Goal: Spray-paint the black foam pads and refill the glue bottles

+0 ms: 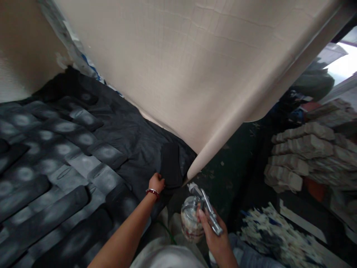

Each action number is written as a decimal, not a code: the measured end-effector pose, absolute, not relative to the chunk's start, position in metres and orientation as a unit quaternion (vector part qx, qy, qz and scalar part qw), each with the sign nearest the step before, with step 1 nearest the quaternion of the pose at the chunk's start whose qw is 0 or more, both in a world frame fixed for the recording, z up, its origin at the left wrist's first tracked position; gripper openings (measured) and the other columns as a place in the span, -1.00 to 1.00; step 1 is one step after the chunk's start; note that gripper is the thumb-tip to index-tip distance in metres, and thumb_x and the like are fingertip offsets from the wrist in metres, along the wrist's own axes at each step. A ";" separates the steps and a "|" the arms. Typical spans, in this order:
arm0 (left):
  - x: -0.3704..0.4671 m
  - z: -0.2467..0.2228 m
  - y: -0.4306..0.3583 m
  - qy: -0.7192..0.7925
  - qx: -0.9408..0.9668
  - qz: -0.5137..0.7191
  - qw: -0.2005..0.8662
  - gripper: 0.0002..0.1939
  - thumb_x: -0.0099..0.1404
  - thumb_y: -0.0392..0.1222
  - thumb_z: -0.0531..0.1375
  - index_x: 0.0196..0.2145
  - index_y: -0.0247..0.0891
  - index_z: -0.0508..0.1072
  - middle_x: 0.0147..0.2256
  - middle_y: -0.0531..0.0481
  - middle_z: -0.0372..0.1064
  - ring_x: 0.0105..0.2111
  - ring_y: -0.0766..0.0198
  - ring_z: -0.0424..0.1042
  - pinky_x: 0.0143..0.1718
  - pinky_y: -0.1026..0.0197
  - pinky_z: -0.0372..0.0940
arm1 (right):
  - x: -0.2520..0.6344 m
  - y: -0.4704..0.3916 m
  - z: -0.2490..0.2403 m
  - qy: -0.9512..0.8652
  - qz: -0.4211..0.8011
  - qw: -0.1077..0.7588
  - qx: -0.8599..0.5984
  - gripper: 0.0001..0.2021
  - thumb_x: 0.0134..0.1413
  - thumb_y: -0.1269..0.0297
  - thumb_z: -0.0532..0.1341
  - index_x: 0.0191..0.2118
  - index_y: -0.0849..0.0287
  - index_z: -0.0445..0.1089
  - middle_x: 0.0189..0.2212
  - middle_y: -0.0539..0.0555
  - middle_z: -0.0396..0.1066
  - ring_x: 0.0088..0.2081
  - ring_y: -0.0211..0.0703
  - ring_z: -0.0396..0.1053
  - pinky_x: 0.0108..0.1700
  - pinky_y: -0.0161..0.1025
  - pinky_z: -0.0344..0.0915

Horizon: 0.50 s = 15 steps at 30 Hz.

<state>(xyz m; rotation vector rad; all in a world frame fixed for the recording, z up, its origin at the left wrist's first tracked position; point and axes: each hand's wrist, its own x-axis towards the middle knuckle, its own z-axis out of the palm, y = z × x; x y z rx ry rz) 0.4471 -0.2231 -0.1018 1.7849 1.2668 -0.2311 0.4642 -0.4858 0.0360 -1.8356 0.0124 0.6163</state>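
Note:
My right hand (213, 227) is wrapped around the handle of a metal spray gun (205, 203). A round, stained cup (191, 219) hangs below the gun, and the nozzle points forward. My left hand (157, 183), with a red and silver bracelet at the wrist, is closed at the lower left edge of a flat black padded piece (170, 163). That piece lies on a dark cloth (131, 126). To the left, several similar dark pieces (83, 139) lie in overlapping rows, many with pale, hazy round patches.
A large beige sheet (173, 67) slopes over the far side, ending in a rolled edge (223, 137). Bundled light-coloured pieces (304, 149) are stacked at right. Pale scraps (279, 234) are heaped at lower right. A green hose (167, 230) runs near my body.

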 end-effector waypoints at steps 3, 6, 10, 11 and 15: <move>0.446 -0.099 -0.223 0.524 0.686 -0.072 0.499 -0.88 0.24 -0.41 0.17 -0.34 -0.28 0.27 -0.49 0.10 0.34 -0.61 0.40 0.41 -0.56 0.39 0.28 | 0.459 -0.496 0.035 0.000 0.270 0.561 -0.782 -0.57 0.07 -0.06 0.26 -0.13 0.21 0.52 -0.16 0.20 0.54 -0.15 0.05 0.49 -0.14 -0.27 0.43; 0.446 -0.095 -0.223 0.526 0.665 -0.059 0.527 -0.83 0.22 -0.46 0.16 -0.39 -0.27 0.24 -0.53 0.14 0.28 -0.61 0.43 0.39 -0.56 0.42 0.28 | 0.451 -0.501 0.036 -0.008 0.281 0.561 -0.779 -0.58 0.06 -0.06 0.27 -0.15 0.20 0.53 -0.19 0.18 0.55 -0.16 0.05 0.50 -0.12 -0.26 0.43; 0.445 -0.092 -0.223 0.526 0.647 -0.050 0.550 -0.82 0.22 -0.48 0.15 -0.40 -0.28 0.23 -0.57 0.17 0.22 -0.64 0.45 0.35 -0.56 0.43 0.28 | 0.446 -0.495 0.038 -0.005 0.290 0.578 -0.763 -0.56 0.06 -0.06 0.27 -0.14 0.23 0.53 -0.19 0.21 0.55 -0.15 0.09 0.50 -0.12 -0.23 0.44; 0.445 -0.093 -0.223 0.526 0.645 -0.047 0.553 -0.81 0.22 -0.48 0.15 -0.41 -0.28 0.22 -0.58 0.17 0.21 -0.64 0.46 0.34 -0.56 0.42 0.29 | 0.446 -0.492 0.039 -0.002 0.287 0.582 -0.761 -0.56 0.06 -0.06 0.27 -0.13 0.24 0.53 -0.18 0.22 0.55 -0.14 0.10 0.50 -0.13 -0.22 0.44; 0.444 -0.096 -0.222 0.524 0.644 -0.044 0.556 -0.79 0.18 -0.48 0.19 -0.42 -0.28 0.22 -0.59 0.18 0.22 -0.65 0.45 0.34 -0.57 0.41 0.28 | 0.454 -0.481 0.043 -0.004 0.267 0.589 -0.762 -0.56 0.07 -0.06 0.26 -0.13 0.24 0.51 -0.21 0.21 0.55 -0.19 0.06 0.50 -0.18 -0.25 0.45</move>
